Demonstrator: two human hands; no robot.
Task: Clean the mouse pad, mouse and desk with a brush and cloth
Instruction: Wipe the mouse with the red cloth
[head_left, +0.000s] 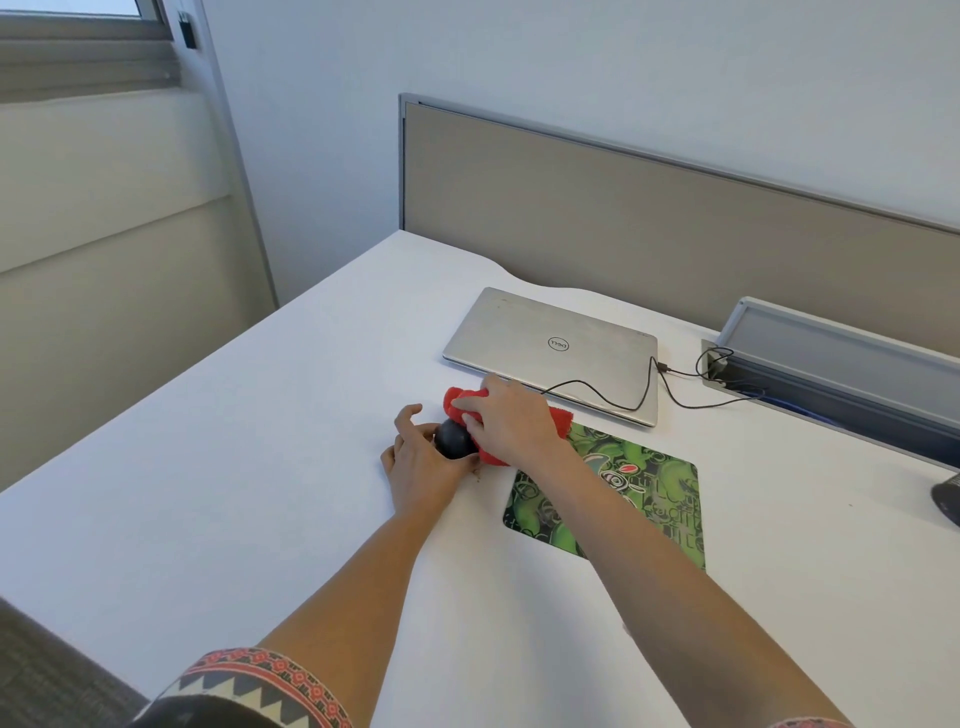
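The mouse (453, 439), black and rounded, sits on the bare white worktop (260, 441), off the mouse pad (623, 499) and just beside the pad's far left corner, near the middle of the worktop. The left hand (421, 460) rests on the worktop directly to the left of the mouse and grips it: thumb and curled fingers close round its left and near sides, with one finger lifted clear above it. The right hand (511, 421) reaches in across the far left corner of the pad and lies on the right and far side of the mouse. Its fingers are bent down over a red cloth (460, 401) and hold it bunched against the top right of the mouse. Cloth shows beyond the fingertips on the far side, below the palm on the near side, and behind the wrist over the pad's corner. The mouse lies between the two hands, touched by the left hand and by the cloth. The pad, patterned green and black, lies flat in the right half of the worktop. A closed silver laptop (550, 348) lies beyond hands and pad, toward the far edge. A black cable (613, 396) meets its right side and runs to a grey cable tray (841, 343) at the far right. A beige partition (649, 208) stands along the far edge. A patterned sleeve (260, 680) shows at the near edge
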